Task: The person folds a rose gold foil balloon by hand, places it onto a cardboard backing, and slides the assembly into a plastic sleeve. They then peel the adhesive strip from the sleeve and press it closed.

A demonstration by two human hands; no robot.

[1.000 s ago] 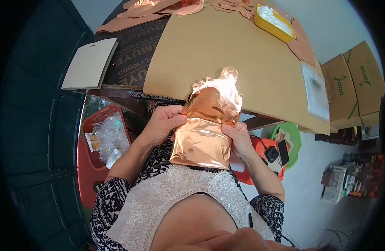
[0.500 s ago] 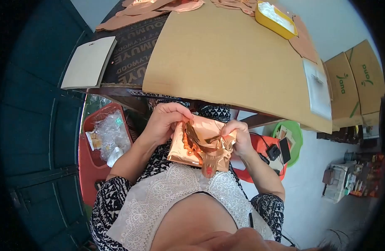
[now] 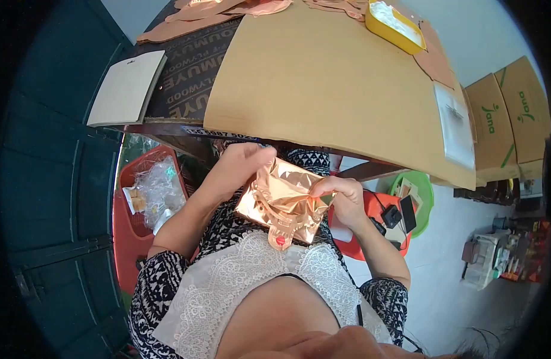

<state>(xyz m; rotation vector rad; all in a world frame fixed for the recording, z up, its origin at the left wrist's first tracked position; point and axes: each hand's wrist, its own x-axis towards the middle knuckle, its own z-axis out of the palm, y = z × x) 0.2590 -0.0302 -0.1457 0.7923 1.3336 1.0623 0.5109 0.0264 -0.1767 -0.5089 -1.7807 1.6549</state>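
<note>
A shiny copper-coloured foil piece (image 3: 293, 190), roughly rectangular and creased, is held over my lap in front of the table edge. My left hand (image 3: 247, 160) pinches its upper left corner between thumb and fingers. Its right edge is gripped by my right hand (image 3: 342, 194), with the thumb lying across the foil. At the lower edge hangs a rounded copper-toned tab (image 3: 280, 238) with a red spot. Raised or cut shapes show on the foil's lower left, but glare hides their detail.
A cardboard sheet (image 3: 329, 90) covers much of the table ahead. On it stand a yellow tub (image 3: 395, 36) of white material and a clear plastic packet (image 3: 455, 128). A red basket (image 3: 145, 179) holds plastic waste at left; a red stool (image 3: 371, 206) with devices stands at right.
The foil has tilted, so bright glare replaces the dark and orange reflections. The red-spotted tab has shifted left. Both hands keep their hold, with my right hand's fingers turned more inward.
</note>
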